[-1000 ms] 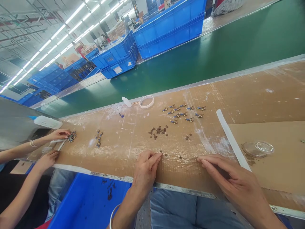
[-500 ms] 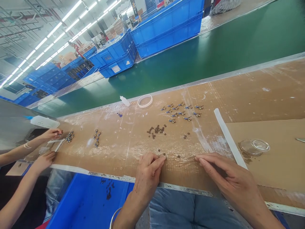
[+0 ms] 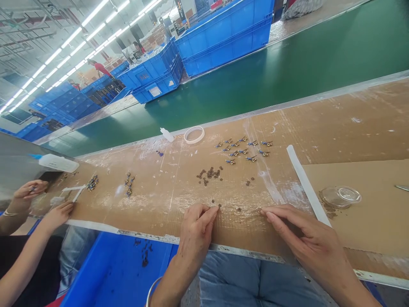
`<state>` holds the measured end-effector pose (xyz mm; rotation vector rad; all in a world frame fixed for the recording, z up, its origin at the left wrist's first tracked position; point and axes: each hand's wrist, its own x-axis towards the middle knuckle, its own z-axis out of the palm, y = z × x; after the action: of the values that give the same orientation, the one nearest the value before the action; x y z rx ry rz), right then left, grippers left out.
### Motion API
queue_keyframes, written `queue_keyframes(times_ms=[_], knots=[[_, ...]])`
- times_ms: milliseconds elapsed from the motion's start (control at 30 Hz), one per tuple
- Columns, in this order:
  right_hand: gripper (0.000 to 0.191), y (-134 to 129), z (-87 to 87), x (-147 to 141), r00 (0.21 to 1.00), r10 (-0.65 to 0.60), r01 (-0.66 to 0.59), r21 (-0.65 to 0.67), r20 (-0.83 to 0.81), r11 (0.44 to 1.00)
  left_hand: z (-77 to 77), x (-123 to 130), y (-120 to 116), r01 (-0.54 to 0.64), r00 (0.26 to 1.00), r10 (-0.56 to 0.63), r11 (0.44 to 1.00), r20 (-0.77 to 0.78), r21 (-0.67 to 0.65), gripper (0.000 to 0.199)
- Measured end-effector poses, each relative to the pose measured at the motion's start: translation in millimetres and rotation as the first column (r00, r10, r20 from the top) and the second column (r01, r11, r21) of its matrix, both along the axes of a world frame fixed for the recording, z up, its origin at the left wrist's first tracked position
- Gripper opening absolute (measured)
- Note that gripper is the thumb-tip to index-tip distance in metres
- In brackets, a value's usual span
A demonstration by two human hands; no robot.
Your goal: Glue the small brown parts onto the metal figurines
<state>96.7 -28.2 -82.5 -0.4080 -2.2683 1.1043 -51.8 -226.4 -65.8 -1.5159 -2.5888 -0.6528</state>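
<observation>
Discs (image 3: 211, 173), small, brown and round, lie heaped on the cardboard-covered surface (image 3: 179, 192), ahead of the left hand (image 3: 196, 226). Its grip is drawn to a narrow pinch at a single disc (image 3: 220, 206); whether the fingers hold it or only touch it, I cannot tell. The right hand (image 3: 303, 238) has a narrow grip too, its contents, if any, hidden. A middle disc (image 3: 239, 209) sits between the two grips, slightly nearer the left; being round, it shows no long axis. A loose disc (image 3: 213, 201) lies just ahead of the left grip. Beyond the heap are figurines (image 3: 243, 151) in blue and gold. Well ahead of both grips, a blue crate (image 3: 163, 87) bears a white label (image 3: 155, 91), its writing too small to read.
</observation>
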Motion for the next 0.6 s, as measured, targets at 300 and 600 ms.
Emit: queue_keyframes(times_ms=[300,600], knots=[[0.016,0.5,-1.2,1.5,0.999,0.011,-0.01,-0.01,0.032,1.0,3.0,2.0,-0.6,-0.006,1.0,0.006,1.0,-0.004,0.005,0.027],[0.017,0.9,1.7,-0.6,1.0,0.001,-0.001,-0.01,0.028,1.0,0.0,2.1,0.7,0.005,1.0,-0.005,1.0,-0.024,0.017,0.028]])
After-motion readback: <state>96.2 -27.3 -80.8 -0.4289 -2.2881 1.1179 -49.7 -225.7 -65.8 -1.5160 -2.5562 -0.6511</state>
